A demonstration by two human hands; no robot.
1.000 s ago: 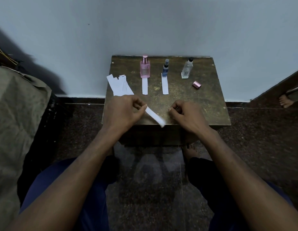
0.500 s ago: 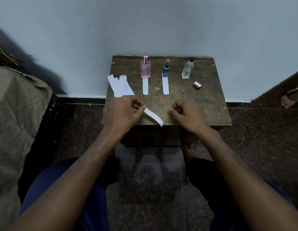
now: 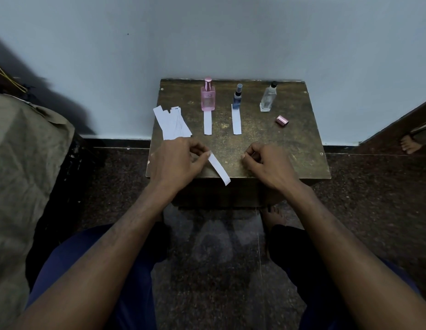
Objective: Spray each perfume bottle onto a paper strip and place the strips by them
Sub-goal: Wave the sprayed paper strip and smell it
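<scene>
Three bottles (image 3: 237,99), labels unreadable; left hand (image 3: 177,160) pinches paper strip (image 3: 219,168); right hand (image 3: 266,163) curled, holding nothing.

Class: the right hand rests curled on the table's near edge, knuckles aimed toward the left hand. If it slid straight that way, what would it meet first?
Probably the paper strip that the left hand pinches; the right hand has only bare table before it, though depth is unclear.

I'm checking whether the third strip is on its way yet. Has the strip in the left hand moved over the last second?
Barely. The strip pinched by the left hand still overhangs the table's front edge, far from the clear bottle.
</scene>
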